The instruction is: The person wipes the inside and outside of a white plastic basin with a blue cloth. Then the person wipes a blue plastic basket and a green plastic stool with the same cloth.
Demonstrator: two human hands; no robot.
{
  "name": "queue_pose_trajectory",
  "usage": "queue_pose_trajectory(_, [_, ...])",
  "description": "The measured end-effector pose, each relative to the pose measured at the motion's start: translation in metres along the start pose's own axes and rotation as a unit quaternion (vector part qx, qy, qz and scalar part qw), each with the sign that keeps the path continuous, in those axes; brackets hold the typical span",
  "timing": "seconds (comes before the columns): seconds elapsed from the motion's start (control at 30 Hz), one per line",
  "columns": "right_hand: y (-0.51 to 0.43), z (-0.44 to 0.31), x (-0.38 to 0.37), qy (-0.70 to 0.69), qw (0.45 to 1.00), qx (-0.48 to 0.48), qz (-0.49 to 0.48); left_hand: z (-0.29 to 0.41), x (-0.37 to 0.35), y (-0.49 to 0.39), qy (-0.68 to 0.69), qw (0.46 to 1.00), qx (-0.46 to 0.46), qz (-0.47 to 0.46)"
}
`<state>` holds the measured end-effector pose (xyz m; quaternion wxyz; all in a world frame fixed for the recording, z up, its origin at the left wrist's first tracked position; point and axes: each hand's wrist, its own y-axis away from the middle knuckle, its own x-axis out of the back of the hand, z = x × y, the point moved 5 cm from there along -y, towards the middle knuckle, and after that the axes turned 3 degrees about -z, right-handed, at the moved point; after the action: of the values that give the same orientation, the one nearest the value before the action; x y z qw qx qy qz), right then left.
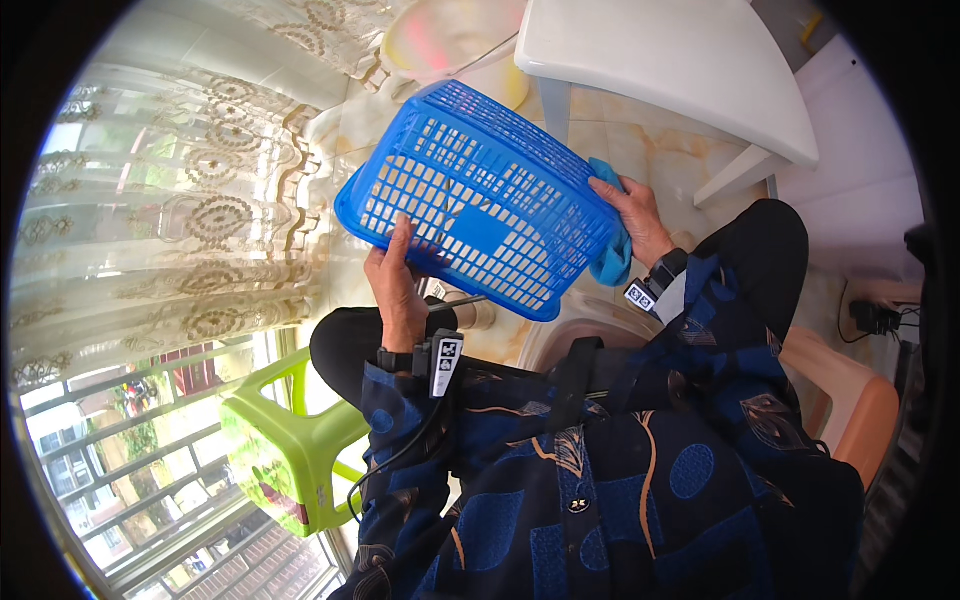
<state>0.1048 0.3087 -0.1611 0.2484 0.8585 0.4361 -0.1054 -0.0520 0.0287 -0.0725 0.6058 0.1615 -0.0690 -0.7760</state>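
Note:
A blue plastic lattice basket (480,229) is held tilted in front of me, one slatted side turned up toward the camera. My left hand (397,281) grips its near left edge, the thumb lying on the lattice. At the basket's right end, my right hand (636,214) has its thumb on the plastic. A teal cloth (616,259) hangs between that hand and the basket end; the fingers under it are partly hidden.
A white plastic table or stool (660,64) stands ahead on the right. Behind the basket is a pale translucent tub (450,37). A green plastic stool (300,435) is at my left by the window and lace curtain (217,217). Below the basket shows a pale basin (600,326).

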Motion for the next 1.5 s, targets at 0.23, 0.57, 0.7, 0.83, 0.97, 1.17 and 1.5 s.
queue_pose_trajectory(0.23, [0.018, -0.025, -0.030, 0.057, 0.994, 0.087, -0.024, 0.017, 0.024, -0.018, 0.115, 0.990, -0.074, 0.018])
queue_pose_trajectory(0.57, [0.025, -0.035, -0.033, 0.239, 0.968, 0.059, -0.040, 0.035, 0.039, -0.023, 0.146, 0.964, -0.135, 0.178])
queue_pose_trajectory(0.7, [0.017, -0.046, -0.013, 0.200, 0.977, 0.070, 0.026, 0.039, 0.035, -0.019, 0.079, 0.963, -0.185, 0.180])
queue_pose_trajectory(0.83, [0.012, -0.050, -0.005, 0.096, 0.991, 0.074, 0.052, 0.030, 0.024, -0.017, 0.003, 0.978, -0.160, 0.133])
queue_pose_trajectory(0.97, [0.024, -0.050, -0.042, 0.124, 0.985, 0.116, -0.044, 0.018, 0.006, -0.013, -0.025, 0.985, -0.150, 0.075])
queue_pose_trajectory(1.17, [0.097, -0.066, -0.112, 0.359, 0.853, 0.365, -0.102, 0.023, 0.002, -0.010, 0.043, 0.980, -0.172, 0.089])
queue_pose_trajectory(1.5, [0.061, -0.112, -0.071, 0.239, 0.916, 0.317, 0.061, 0.024, -0.003, -0.014, 0.016, 0.977, -0.208, 0.047])
